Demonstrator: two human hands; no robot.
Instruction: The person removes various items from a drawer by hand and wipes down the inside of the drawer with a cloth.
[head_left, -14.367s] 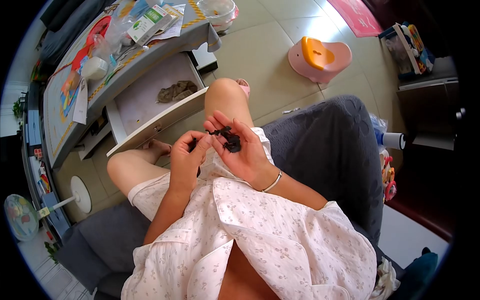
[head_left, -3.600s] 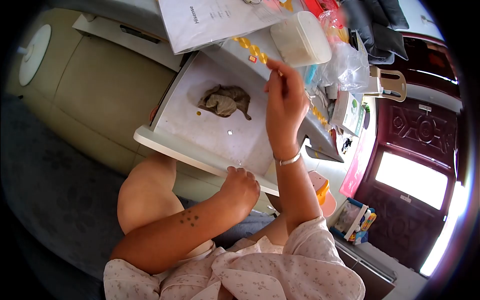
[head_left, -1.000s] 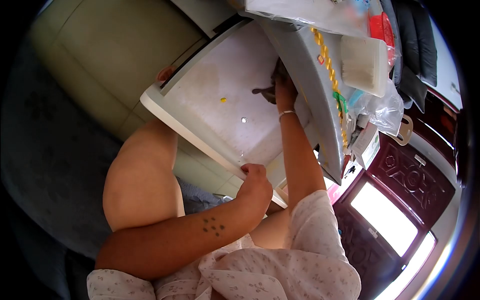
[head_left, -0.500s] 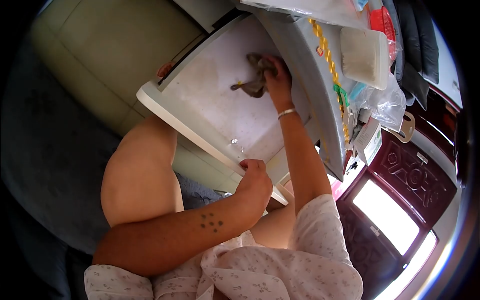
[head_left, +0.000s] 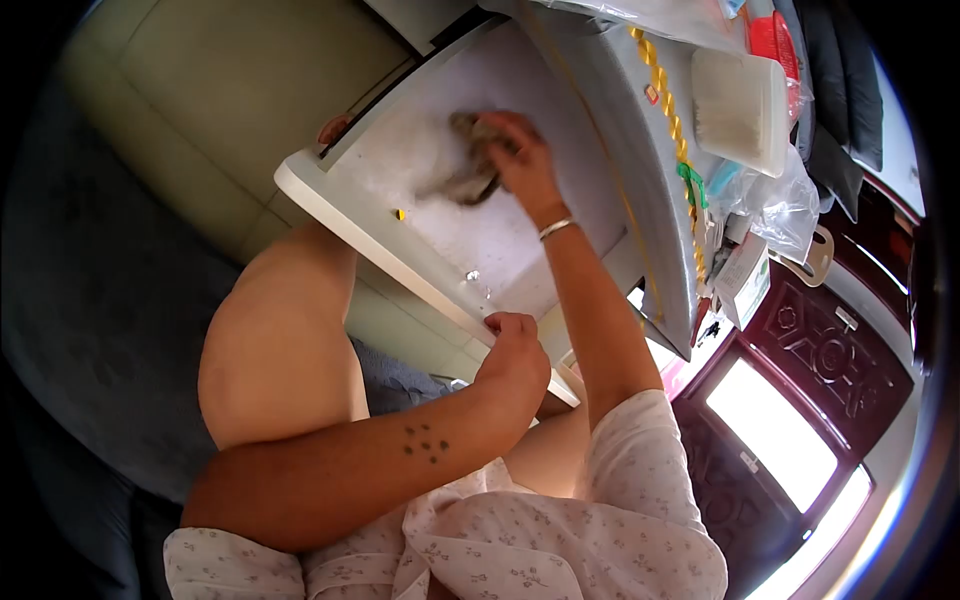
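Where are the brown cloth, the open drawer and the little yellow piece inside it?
Brown cloth (head_left: 478, 160), head view: its motion-blurred middle.
Open drawer (head_left: 385, 253), head view: the top edge of its front panel.
Little yellow piece (head_left: 401, 214), head view: the middle of its surface.

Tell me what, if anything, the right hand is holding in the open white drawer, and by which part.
The right hand holds a crumpled grey-brown cloth by its bunched side nearest the wrist; blur hides the exact fingertip placement.

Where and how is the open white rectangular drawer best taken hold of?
Likely by the top edge of its front panel, fingers hooked over it from the seated person's side: the edge is long, straight and exposed, and the left hand rests there.
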